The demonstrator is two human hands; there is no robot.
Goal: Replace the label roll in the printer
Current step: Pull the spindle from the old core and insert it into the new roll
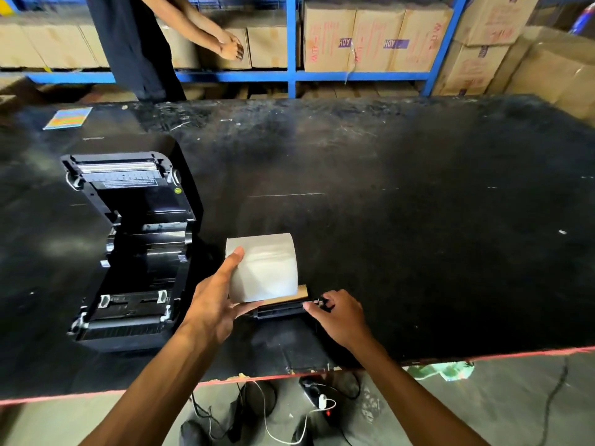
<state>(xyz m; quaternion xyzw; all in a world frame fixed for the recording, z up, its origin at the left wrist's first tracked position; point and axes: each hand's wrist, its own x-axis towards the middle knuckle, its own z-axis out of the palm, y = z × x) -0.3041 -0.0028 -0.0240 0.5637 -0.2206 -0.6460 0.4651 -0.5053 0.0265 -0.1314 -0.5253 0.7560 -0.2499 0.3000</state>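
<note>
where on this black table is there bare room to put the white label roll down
Widest free patch: the black table right of the white label roll, out to its right end. A second bare strip lies beyond the open black label printer, right of the colourful card. It is crowded at the near edge, where left hand, right hand and black spindle meet.

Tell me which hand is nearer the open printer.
Left. The left hand, gripping the label roll, sits just right of the open printer. The right hand is farther right, on the black spindle.
</note>
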